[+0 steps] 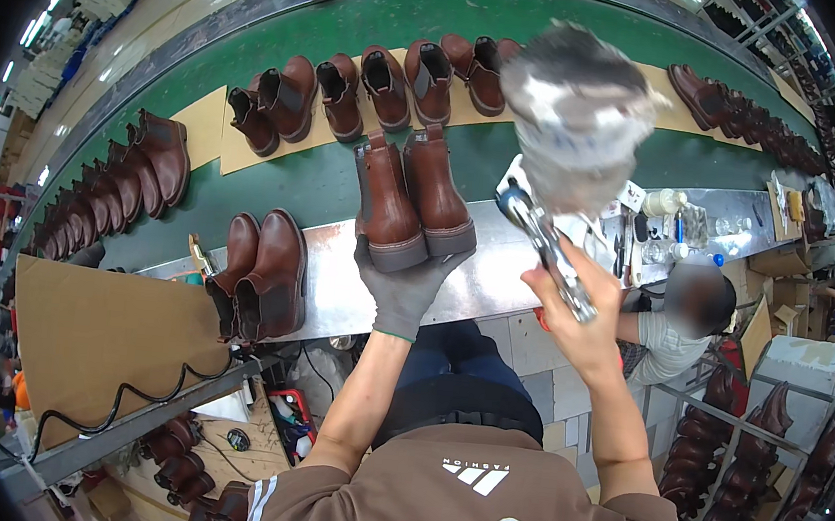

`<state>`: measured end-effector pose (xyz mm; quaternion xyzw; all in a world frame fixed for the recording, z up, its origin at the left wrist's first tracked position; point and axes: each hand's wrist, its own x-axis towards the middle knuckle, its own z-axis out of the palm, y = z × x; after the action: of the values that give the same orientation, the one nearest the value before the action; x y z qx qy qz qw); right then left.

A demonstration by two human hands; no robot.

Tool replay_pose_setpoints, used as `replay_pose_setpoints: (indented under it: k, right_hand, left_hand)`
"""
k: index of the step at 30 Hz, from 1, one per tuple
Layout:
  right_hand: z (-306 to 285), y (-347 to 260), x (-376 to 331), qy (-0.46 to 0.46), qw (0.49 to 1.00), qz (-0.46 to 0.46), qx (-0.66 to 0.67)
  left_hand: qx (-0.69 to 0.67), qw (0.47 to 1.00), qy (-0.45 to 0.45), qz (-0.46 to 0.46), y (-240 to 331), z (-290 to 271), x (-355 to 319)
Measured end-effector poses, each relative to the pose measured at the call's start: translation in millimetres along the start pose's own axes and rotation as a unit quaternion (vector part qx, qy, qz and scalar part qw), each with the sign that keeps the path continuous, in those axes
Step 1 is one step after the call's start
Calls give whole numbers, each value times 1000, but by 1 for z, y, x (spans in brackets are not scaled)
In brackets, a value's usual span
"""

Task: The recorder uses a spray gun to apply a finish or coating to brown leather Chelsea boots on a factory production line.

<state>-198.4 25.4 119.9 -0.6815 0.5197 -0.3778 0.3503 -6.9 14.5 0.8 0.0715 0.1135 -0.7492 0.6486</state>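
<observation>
Looks down, in the head view, at a pair of brown Chelsea boots [408, 199] just beyond the dark jeans [459, 350] and brown short-sleeved top [397, 470]. Wears a grey work glove on the left grip [403, 289] and clasps those boots firmly with it by the sole end. Presents their thick dark soles toward the body, with shafts and pull loops pointing away. Cannot tell any contact between them and the shiny metal tabletop [502, 274] below.

Raises the bare right grip [578, 316] to the right of the held boots, wrapped around a chrome hand tool [545, 243] at a tilt. Shows a bulky pale and grey mass [576, 125] past its far end, too blurred for naming its kind.

Includes a second boot pair [282, 258] on the tabletop, to the left of the held boots and apart from them. Displays beyond the held boots a row of similar boots [385, 92] on tan cardboard [206, 135], over a green surface [360, 24]. Continues with more rows well to the left [123, 182] and far to the right [734, 105] of them.

Has clear plastic bottles [664, 251] to the right of the held boots, near a seated co-worker [677, 331] in a pale shirt. Adds racked brown boots [701, 449] to their lower right, and a large cardboard sheet [109, 331] to their lower left.
</observation>
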Motion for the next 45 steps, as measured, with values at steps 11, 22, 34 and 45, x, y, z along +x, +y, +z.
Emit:
replay_pose_setpoints:
  k: [11,22,34,45]
  right_hand:
    - [-8,19,-20,-18,999,40,0]
    - [15,44,-13,-52,997,22,53]
    - [110,244,-10,-24,962,272,21]
    - [163,63,57,-270,822,-452,-216]
  left_hand:
    - [-5,1000,-5,-26,11,0,-6]
    - [-58,997,-35,-27,26,-19,-10]
    - [129,990,56,35,81,-103,-32]
    - [623,752,175,-127,181,-168,-10]
